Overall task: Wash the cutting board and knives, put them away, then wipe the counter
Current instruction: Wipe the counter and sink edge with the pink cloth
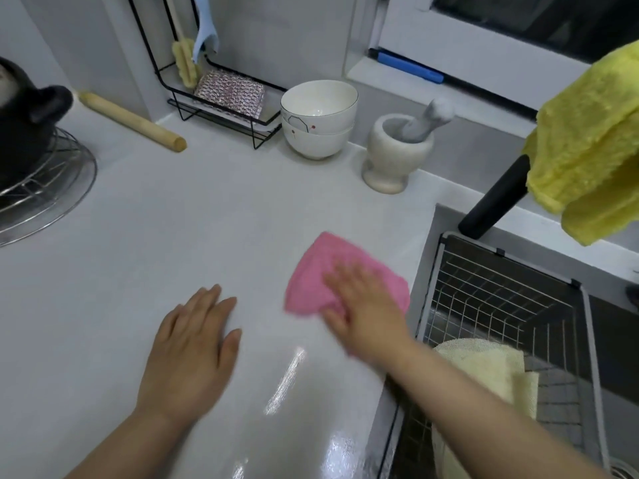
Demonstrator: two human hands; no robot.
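On the counter (173, 209): a pink cloth (311, 271) lies near the sink (427, 257).
Right hand (363, 312): blurry, fingers straight, pressing the cloth and hiding part of it.
Left hand (193, 347): flat on the counter, fingers straight, empty.
Black pot (20, 126): cut off at the left edge.

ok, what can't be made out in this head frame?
Head view:
- pink cloth: motion-blurred, partly under the right hand.
- black pot: cut off by the left edge.
- sink: bottom hidden by wire basket and pale cloth.
- black faucet: top behind the yellow towel.
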